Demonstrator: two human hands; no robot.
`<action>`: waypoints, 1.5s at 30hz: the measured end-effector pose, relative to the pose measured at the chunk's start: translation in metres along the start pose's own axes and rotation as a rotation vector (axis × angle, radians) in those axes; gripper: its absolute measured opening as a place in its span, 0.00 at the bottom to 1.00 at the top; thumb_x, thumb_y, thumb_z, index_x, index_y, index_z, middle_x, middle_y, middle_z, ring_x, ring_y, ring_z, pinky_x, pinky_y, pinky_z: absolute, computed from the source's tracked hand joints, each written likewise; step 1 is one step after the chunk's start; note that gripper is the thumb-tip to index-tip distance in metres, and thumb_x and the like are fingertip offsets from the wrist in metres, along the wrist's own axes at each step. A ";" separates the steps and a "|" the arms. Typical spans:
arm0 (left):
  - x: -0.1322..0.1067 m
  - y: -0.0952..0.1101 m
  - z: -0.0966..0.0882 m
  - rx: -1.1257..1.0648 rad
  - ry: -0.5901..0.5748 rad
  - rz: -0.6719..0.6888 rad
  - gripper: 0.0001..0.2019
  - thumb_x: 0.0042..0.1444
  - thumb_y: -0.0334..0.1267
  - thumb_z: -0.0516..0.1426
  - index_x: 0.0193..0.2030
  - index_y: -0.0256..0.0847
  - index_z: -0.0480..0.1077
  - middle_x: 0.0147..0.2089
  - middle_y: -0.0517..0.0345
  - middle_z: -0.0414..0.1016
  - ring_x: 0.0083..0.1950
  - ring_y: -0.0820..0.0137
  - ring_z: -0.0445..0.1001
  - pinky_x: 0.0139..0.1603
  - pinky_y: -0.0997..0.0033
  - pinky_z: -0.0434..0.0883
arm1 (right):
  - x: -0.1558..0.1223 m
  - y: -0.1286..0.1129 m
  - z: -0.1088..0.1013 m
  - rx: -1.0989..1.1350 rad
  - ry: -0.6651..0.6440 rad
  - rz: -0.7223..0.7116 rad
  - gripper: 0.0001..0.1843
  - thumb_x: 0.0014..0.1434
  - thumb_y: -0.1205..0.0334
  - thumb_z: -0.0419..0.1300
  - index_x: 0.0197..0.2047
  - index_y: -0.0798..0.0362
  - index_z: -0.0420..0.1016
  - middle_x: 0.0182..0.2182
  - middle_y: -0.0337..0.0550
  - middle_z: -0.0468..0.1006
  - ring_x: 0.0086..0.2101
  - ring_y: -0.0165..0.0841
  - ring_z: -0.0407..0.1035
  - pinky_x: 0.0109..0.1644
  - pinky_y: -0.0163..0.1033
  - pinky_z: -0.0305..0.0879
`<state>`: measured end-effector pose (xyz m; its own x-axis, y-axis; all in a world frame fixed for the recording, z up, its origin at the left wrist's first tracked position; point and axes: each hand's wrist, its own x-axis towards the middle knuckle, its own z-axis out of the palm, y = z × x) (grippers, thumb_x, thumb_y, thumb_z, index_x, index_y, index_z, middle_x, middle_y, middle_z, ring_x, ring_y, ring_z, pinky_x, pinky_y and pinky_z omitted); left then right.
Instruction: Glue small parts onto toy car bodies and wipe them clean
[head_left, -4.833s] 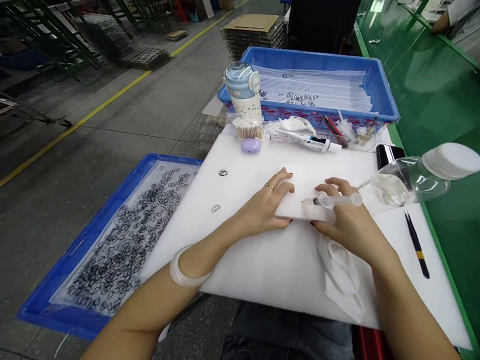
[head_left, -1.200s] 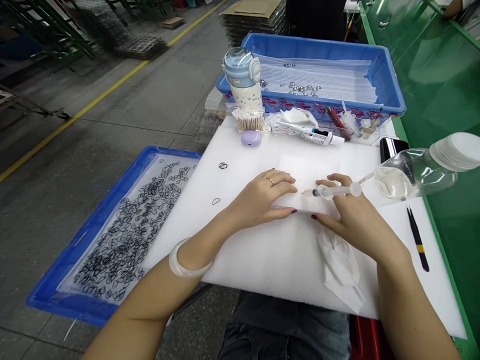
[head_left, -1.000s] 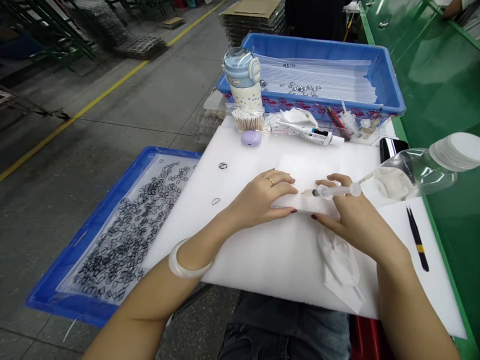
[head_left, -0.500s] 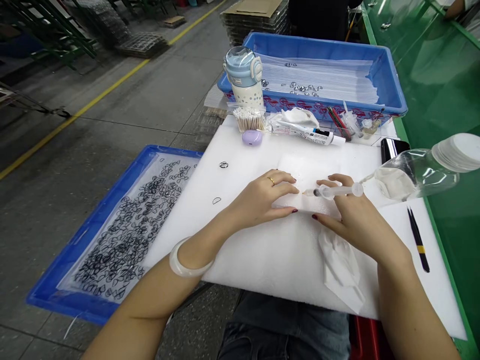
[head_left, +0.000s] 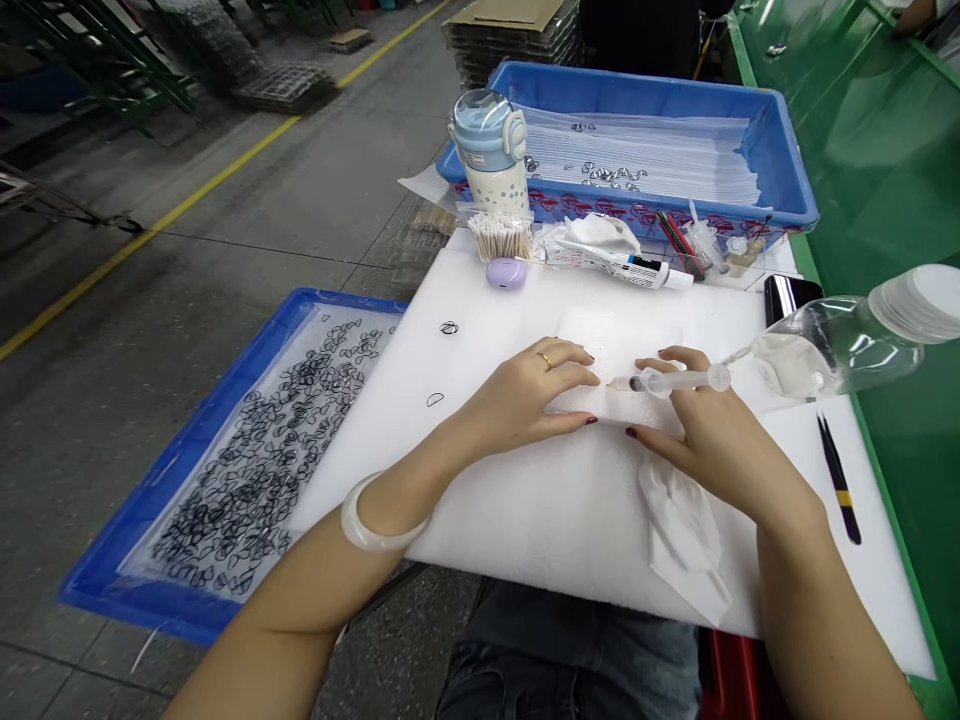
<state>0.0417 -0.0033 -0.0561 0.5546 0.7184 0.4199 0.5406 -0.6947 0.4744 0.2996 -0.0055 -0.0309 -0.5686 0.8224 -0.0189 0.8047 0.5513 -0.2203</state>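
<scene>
A clear syringe lies across the fingers of my right hand, its amber tip pointing left and its plunger end to the right. That hand is closed loosely about it, thumb low and apart from the index finger. My left hand is open, fingers stretched over a white foam block, thumb along the block's near edge. The left fingertips are close to the syringe tip. Whether a small part lies under them, I cannot make out. Two thin dark wire rings, one tangled and one single, lie left on the white foam sheet.
Left and lower stands a blue tray of dark rings. Behind are a blue bin, bottle, cotton swabs, purple case and tube. At right: clear bottle, tweezers, phone, crumpled cloth.
Hands and syringe keep the same pose. The whole view has shifted very slightly.
</scene>
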 end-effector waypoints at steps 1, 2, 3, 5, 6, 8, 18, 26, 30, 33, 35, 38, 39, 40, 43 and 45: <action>0.000 0.000 0.000 0.001 -0.002 -0.003 0.13 0.61 0.41 0.62 0.50 0.38 0.74 0.55 0.45 0.76 0.58 0.56 0.73 0.58 0.52 0.73 | 0.000 0.000 0.000 -0.001 -0.003 -0.001 0.29 0.66 0.49 0.57 0.66 0.52 0.62 0.64 0.59 0.60 0.59 0.56 0.61 0.51 0.57 0.72; 0.000 0.000 0.000 0.002 -0.004 -0.006 0.12 0.61 0.41 0.62 0.50 0.39 0.74 0.55 0.45 0.76 0.58 0.57 0.73 0.58 0.52 0.73 | 0.000 0.000 0.000 -0.001 -0.005 -0.002 0.29 0.66 0.49 0.57 0.65 0.52 0.63 0.65 0.59 0.60 0.59 0.56 0.61 0.50 0.57 0.72; 0.000 0.000 0.000 0.004 -0.006 -0.007 0.12 0.62 0.41 0.62 0.50 0.39 0.74 0.55 0.46 0.76 0.58 0.57 0.73 0.58 0.52 0.73 | 0.000 0.000 0.000 -0.001 -0.007 -0.003 0.29 0.66 0.49 0.57 0.65 0.52 0.63 0.65 0.59 0.60 0.58 0.56 0.61 0.50 0.57 0.73; 0.000 0.000 0.000 0.011 -0.005 -0.001 0.12 0.62 0.41 0.62 0.50 0.39 0.74 0.55 0.46 0.76 0.58 0.57 0.73 0.58 0.52 0.73 | 0.000 0.001 0.000 0.001 -0.006 -0.006 0.29 0.66 0.49 0.57 0.65 0.51 0.63 0.65 0.58 0.60 0.58 0.56 0.62 0.50 0.57 0.73; 0.000 0.001 0.000 0.018 -0.004 0.006 0.12 0.61 0.40 0.62 0.50 0.39 0.73 0.54 0.45 0.76 0.58 0.57 0.73 0.58 0.52 0.73 | 0.000 0.001 0.000 0.003 -0.004 -0.006 0.29 0.66 0.49 0.57 0.65 0.51 0.63 0.65 0.58 0.60 0.59 0.56 0.62 0.50 0.57 0.73; 0.000 0.002 0.000 0.034 -0.001 0.017 0.13 0.60 0.41 0.63 0.49 0.38 0.72 0.54 0.45 0.77 0.58 0.56 0.74 0.58 0.53 0.74 | 0.000 0.001 0.001 0.009 0.003 -0.004 0.29 0.66 0.48 0.57 0.65 0.51 0.63 0.65 0.58 0.61 0.59 0.56 0.61 0.50 0.58 0.73; 0.001 0.007 -0.001 0.073 0.029 -0.019 0.16 0.58 0.44 0.64 0.35 0.41 0.60 0.61 0.29 0.72 0.63 0.51 0.73 0.55 0.52 0.77 | 0.000 -0.002 0.000 -0.002 -0.012 0.026 0.30 0.65 0.51 0.59 0.66 0.52 0.62 0.66 0.57 0.60 0.60 0.55 0.60 0.54 0.57 0.72; -0.001 0.010 -0.002 0.064 -0.007 -0.030 0.15 0.60 0.41 0.62 0.33 0.43 0.58 0.69 0.25 0.61 0.60 0.51 0.76 0.55 0.50 0.78 | 0.000 0.000 0.001 0.003 -0.012 0.020 0.31 0.65 0.50 0.59 0.67 0.52 0.61 0.66 0.58 0.60 0.60 0.55 0.60 0.54 0.58 0.72; -0.002 0.011 -0.002 0.084 -0.025 -0.029 0.15 0.61 0.43 0.61 0.31 0.42 0.58 0.71 0.25 0.58 0.59 0.50 0.77 0.54 0.50 0.78 | 0.000 0.000 0.001 0.011 -0.003 0.018 0.30 0.65 0.49 0.58 0.67 0.52 0.61 0.66 0.58 0.60 0.60 0.55 0.60 0.53 0.59 0.72; -0.001 0.011 -0.001 0.153 -0.029 0.010 0.14 0.60 0.43 0.62 0.34 0.40 0.62 0.69 0.25 0.62 0.60 0.49 0.76 0.57 0.48 0.76 | 0.000 0.000 0.001 0.011 -0.007 0.018 0.31 0.65 0.49 0.57 0.67 0.52 0.61 0.66 0.58 0.60 0.60 0.56 0.60 0.52 0.59 0.73; 0.000 0.012 -0.001 0.191 -0.031 0.044 0.12 0.59 0.41 0.64 0.37 0.38 0.64 0.64 0.27 0.69 0.62 0.49 0.74 0.61 0.47 0.74 | 0.000 0.000 0.001 0.007 -0.016 0.023 0.31 0.65 0.49 0.57 0.67 0.52 0.61 0.66 0.58 0.59 0.60 0.56 0.60 0.52 0.59 0.73; 0.000 0.013 -0.001 0.218 -0.044 0.059 0.10 0.60 0.38 0.63 0.41 0.37 0.66 0.60 0.33 0.75 0.63 0.52 0.74 0.64 0.48 0.72 | 0.000 0.001 0.001 0.005 -0.021 0.026 0.32 0.65 0.49 0.57 0.68 0.52 0.60 0.66 0.58 0.59 0.60 0.55 0.60 0.53 0.59 0.72; 0.000 0.013 -0.002 0.226 -0.048 0.056 0.09 0.61 0.38 0.62 0.42 0.37 0.67 0.60 0.34 0.75 0.63 0.52 0.74 0.64 0.49 0.72 | 0.000 0.001 0.001 0.006 -0.020 0.026 0.32 0.65 0.49 0.58 0.68 0.52 0.60 0.66 0.58 0.59 0.60 0.55 0.60 0.54 0.59 0.72; 0.000 0.013 -0.002 0.233 -0.052 0.054 0.09 0.61 0.38 0.62 0.42 0.37 0.67 0.60 0.34 0.75 0.63 0.53 0.74 0.64 0.49 0.72 | 0.000 0.001 0.001 0.006 -0.019 0.025 0.33 0.65 0.49 0.58 0.68 0.52 0.59 0.66 0.58 0.59 0.60 0.55 0.60 0.54 0.58 0.72; 0.000 0.014 -0.003 0.255 -0.062 0.047 0.08 0.62 0.37 0.61 0.42 0.36 0.67 0.60 0.34 0.75 0.63 0.53 0.74 0.65 0.49 0.72 | 0.000 0.001 0.001 0.006 -0.027 0.032 0.33 0.65 0.48 0.58 0.68 0.52 0.59 0.66 0.58 0.59 0.60 0.55 0.60 0.53 0.58 0.72; 0.000 0.015 -0.003 0.266 -0.073 0.039 0.08 0.62 0.37 0.61 0.43 0.37 0.67 0.61 0.35 0.74 0.63 0.54 0.73 0.65 0.49 0.72 | 0.000 0.001 0.001 0.005 -0.031 0.037 0.32 0.65 0.48 0.58 0.68 0.52 0.60 0.67 0.58 0.59 0.59 0.55 0.61 0.54 0.58 0.72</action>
<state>0.0477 -0.0137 -0.0470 0.6172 0.6931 0.3724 0.6595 -0.7138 0.2355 0.3000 -0.0048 -0.0318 -0.5439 0.8372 -0.0573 0.8242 0.5202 -0.2237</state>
